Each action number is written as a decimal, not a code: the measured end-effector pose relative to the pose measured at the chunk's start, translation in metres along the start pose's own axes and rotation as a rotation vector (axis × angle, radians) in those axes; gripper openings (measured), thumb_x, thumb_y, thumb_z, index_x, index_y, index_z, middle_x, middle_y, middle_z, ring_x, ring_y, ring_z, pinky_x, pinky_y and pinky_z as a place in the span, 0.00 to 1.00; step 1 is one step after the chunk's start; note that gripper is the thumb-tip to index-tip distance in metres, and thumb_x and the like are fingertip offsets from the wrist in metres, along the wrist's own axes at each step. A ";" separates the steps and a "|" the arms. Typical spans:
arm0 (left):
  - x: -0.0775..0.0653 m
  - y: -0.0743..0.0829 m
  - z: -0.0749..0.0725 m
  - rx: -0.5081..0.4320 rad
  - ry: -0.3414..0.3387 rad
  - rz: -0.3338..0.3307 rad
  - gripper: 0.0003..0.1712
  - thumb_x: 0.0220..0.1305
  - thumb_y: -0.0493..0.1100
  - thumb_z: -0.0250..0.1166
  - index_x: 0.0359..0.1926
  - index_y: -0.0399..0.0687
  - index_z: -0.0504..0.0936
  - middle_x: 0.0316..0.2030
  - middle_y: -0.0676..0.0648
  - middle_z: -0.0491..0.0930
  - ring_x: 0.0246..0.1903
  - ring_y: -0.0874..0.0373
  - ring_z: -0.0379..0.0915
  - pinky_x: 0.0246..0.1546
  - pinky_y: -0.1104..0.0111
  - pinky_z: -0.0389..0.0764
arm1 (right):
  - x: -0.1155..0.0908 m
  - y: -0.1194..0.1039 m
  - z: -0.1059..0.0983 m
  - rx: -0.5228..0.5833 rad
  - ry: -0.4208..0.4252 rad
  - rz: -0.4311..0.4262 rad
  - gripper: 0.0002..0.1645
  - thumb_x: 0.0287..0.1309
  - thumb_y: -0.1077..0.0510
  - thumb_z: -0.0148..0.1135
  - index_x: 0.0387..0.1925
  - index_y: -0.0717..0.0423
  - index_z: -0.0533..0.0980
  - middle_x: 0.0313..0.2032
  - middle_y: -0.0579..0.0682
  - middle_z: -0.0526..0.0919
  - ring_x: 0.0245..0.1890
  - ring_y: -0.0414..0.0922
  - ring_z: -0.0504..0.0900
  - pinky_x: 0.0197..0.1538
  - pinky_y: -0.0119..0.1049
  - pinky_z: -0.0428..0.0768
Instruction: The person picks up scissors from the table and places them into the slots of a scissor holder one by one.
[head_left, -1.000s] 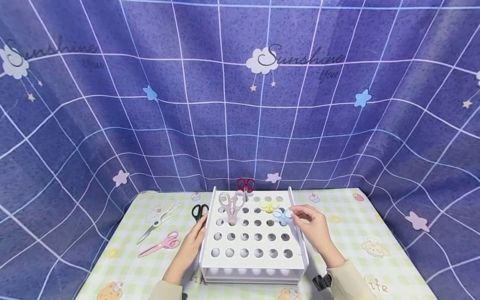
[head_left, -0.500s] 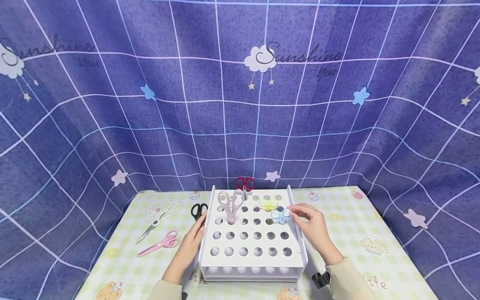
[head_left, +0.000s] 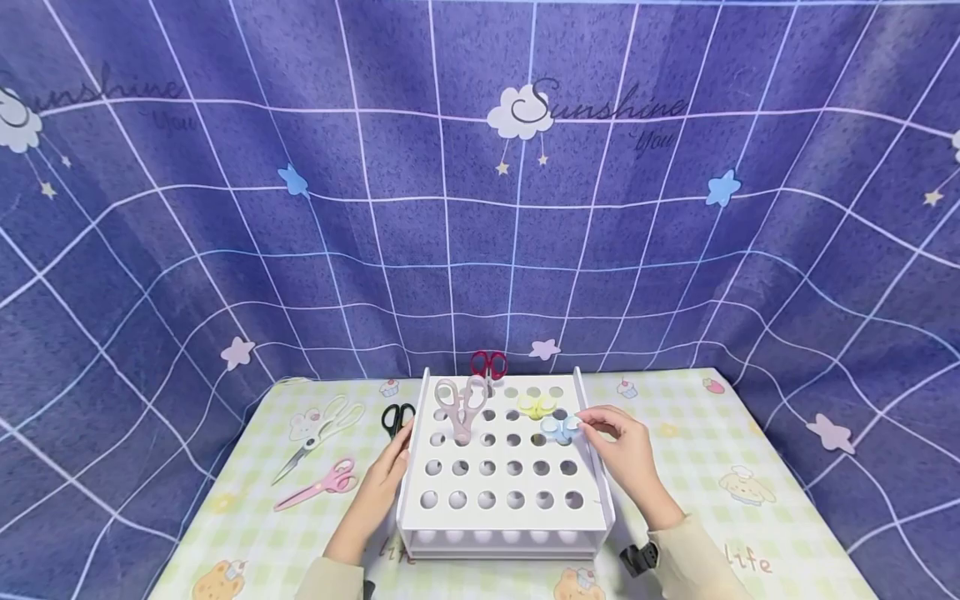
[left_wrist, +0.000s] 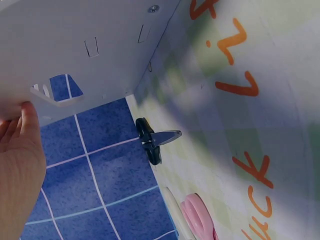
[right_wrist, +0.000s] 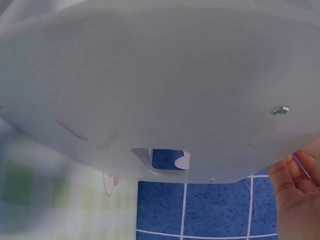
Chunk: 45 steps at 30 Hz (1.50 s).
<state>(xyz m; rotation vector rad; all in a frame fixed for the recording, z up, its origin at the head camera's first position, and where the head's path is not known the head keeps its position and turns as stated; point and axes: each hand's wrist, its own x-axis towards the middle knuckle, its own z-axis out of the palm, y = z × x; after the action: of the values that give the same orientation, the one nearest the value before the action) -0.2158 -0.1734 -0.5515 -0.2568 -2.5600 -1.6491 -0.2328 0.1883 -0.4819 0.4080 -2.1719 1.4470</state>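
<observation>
Pink scissors (head_left: pixel 322 487): lie flat toward the left edge of the desk (head_left: pixel 690 500), blades aimed at that edge.
White-handled scissors (head_left: pixel 309 444): flat just behind the pink pair, toward the far left corner.
Left hand (head_left: pixel 382 479): rests against the outside of the rack's left panel; its grip is released, the fingers looking straight against the white wall.
Black scissors (head_left: pixel 397 421): on the desk near the far edge, just beyond that hand.
White rack (head_left: pixel 501 483): stands mid-desk, its holes in five rows.
Mauve scissors (head_left: pixel 462 422): handles up in the third row from the back, left part.
Red scissors (head_left: pixel 490 373): upright in the back row.
Yellow scissors (head_left: pixel 537 408): second row from the back, handles close to the board.
Blue scissors (head_left: pixel 561 431): at the right end of the third row, handles slightly lower against the rack than a second ago; they seem nearly seated.
Right hand (head_left: pixel 626 446): its grip is pinching the right blue loop, as it was a second ago, so the placing looks unfinished.
</observation>
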 end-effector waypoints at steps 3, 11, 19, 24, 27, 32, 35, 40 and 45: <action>0.001 -0.001 0.000 -0.003 0.002 0.003 0.28 0.77 0.49 0.44 0.74 0.65 0.55 0.74 0.47 0.57 0.72 0.49 0.52 0.72 0.54 0.50 | 0.000 -0.002 0.001 -0.048 -0.001 -0.040 0.08 0.47 0.78 0.66 0.31 0.70 0.83 0.32 0.62 0.85 0.30 0.50 0.84 0.40 0.28 0.85; 0.001 0.001 0.001 0.009 0.012 0.002 0.28 0.77 0.49 0.45 0.75 0.61 0.56 0.73 0.47 0.58 0.72 0.48 0.52 0.72 0.53 0.51 | 0.000 0.028 0.006 -0.124 0.012 -0.096 0.10 0.45 0.75 0.69 0.30 0.61 0.84 0.31 0.51 0.86 0.28 0.39 0.83 0.39 0.18 0.81; 0.000 0.001 0.002 0.003 0.001 -0.006 0.28 0.77 0.49 0.44 0.74 0.64 0.55 0.73 0.46 0.57 0.72 0.47 0.51 0.73 0.51 0.50 | 0.000 0.034 0.007 -0.233 0.015 -0.182 0.10 0.41 0.75 0.70 0.28 0.60 0.82 0.30 0.48 0.85 0.28 0.37 0.82 0.38 0.14 0.77; 0.000 0.001 0.002 0.004 0.000 -0.005 0.28 0.77 0.49 0.44 0.74 0.64 0.55 0.73 0.46 0.57 0.72 0.48 0.51 0.72 0.52 0.50 | -0.001 0.032 0.008 -0.286 0.018 -0.265 0.12 0.39 0.77 0.69 0.26 0.60 0.81 0.29 0.49 0.83 0.27 0.39 0.80 0.38 0.14 0.76; 0.000 0.002 0.002 0.003 0.002 -0.008 0.28 0.77 0.49 0.44 0.74 0.64 0.55 0.73 0.46 0.57 0.72 0.48 0.52 0.72 0.52 0.50 | -0.002 0.029 0.008 -0.312 0.015 -0.287 0.13 0.38 0.77 0.69 0.26 0.60 0.80 0.30 0.49 0.83 0.27 0.39 0.80 0.38 0.16 0.77; 0.000 0.002 0.003 0.004 0.001 -0.007 0.28 0.77 0.49 0.44 0.75 0.64 0.55 0.73 0.46 0.57 0.73 0.47 0.51 0.73 0.50 0.50 | -0.004 0.027 0.007 -0.344 0.009 -0.282 0.13 0.39 0.77 0.69 0.26 0.60 0.80 0.30 0.49 0.82 0.28 0.39 0.80 0.36 0.25 0.82; -0.001 0.001 0.003 0.003 0.002 -0.001 0.28 0.77 0.49 0.44 0.74 0.64 0.55 0.74 0.46 0.56 0.73 0.47 0.51 0.72 0.50 0.50 | -0.005 0.027 0.007 -0.349 0.000 -0.270 0.12 0.40 0.77 0.69 0.28 0.61 0.81 0.31 0.49 0.83 0.28 0.40 0.81 0.36 0.29 0.83; -0.001 -0.001 0.002 -0.010 0.003 0.002 0.28 0.77 0.48 0.44 0.74 0.61 0.56 0.74 0.47 0.56 0.73 0.47 0.51 0.73 0.50 0.49 | -0.005 0.027 0.008 -0.335 0.010 -0.256 0.12 0.41 0.76 0.69 0.31 0.62 0.81 0.31 0.50 0.83 0.29 0.41 0.82 0.36 0.27 0.83; -0.001 0.003 0.002 -0.017 0.001 -0.016 0.28 0.77 0.46 0.44 0.75 0.59 0.56 0.74 0.46 0.56 0.73 0.47 0.50 0.73 0.51 0.49 | -0.005 0.027 0.008 -0.318 0.015 -0.244 0.17 0.41 0.75 0.69 0.38 0.65 0.82 0.31 0.51 0.84 0.28 0.42 0.83 0.38 0.24 0.82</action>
<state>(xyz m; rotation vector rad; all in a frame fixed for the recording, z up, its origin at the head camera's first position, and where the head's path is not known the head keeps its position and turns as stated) -0.2144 -0.1703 -0.5494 -0.2379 -2.5546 -1.6771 -0.2443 0.1916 -0.5082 0.5214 -2.2022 0.9525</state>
